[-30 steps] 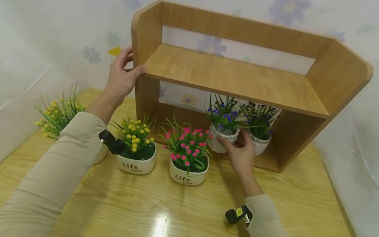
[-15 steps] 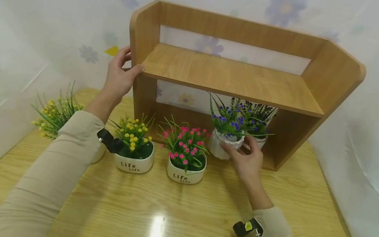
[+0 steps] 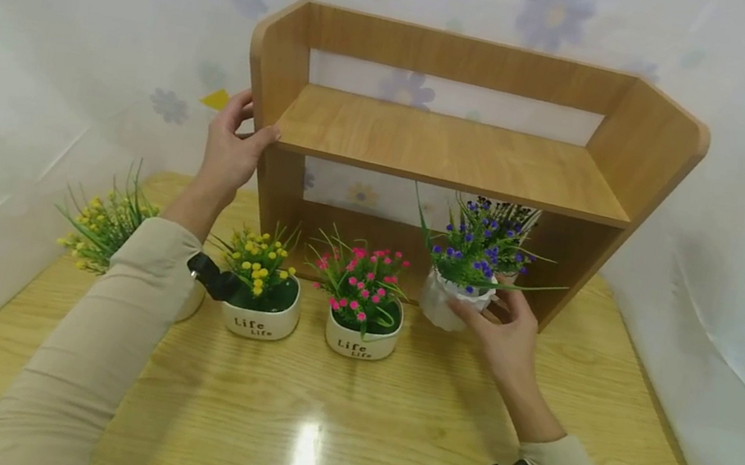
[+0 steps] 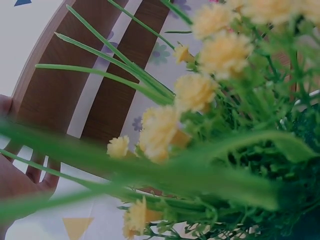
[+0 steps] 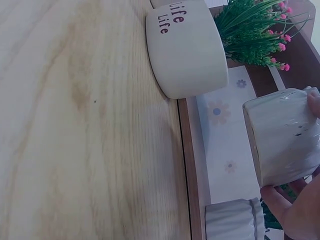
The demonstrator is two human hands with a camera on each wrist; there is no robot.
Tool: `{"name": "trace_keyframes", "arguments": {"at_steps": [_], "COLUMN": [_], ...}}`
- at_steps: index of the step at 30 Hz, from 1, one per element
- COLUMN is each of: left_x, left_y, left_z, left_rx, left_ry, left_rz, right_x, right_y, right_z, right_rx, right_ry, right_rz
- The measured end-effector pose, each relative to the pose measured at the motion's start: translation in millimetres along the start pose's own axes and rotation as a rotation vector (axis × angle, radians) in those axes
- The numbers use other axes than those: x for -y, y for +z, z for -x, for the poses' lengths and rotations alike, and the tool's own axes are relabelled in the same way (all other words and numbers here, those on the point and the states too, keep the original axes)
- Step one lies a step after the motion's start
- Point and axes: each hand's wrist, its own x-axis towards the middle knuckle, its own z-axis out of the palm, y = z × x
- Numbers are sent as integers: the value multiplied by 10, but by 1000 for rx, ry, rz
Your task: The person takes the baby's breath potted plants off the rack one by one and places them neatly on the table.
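My right hand grips a white pot of purple-blue flowers by its side, in front of the lower compartment of the wooden shelf. In the right wrist view the pot's base shows above the tabletop, tilted, with fingers under and at its side. A second white pot stays inside the shelf behind it, its plant mostly covered in the head view. My left hand holds the shelf's left side panel, thumb over the front edge of the middle board and fingers behind the panel.
A cream "Life" pot with pink flowers stands before the shelf. Left of it is another with yellow flowers. A third yellow-flowered plant stands farther left, partly behind my left sleeve. White patterned sheets surround the table.
My right hand has drawn the purple-flowered pot forward and to the right, out from the lower compartment. My left hand keeps its hold on the side panel.
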Motion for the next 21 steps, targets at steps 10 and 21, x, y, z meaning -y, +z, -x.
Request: {"name": "trace_keyframes", "arguments": {"at_steps": [10,21], "left_x": [1,-20], "left_y": [-6,-11], "left_z": [10,23], "left_rx": [-5,-11], "left_ry": [-3,-7], "left_rz": [0,0], "right_x": [33,-24], "right_y": [-189,-328], "right_z": [172,385], "right_rx": [14,64], "right_ry": [81,102], "right_rz": [70,81]}}
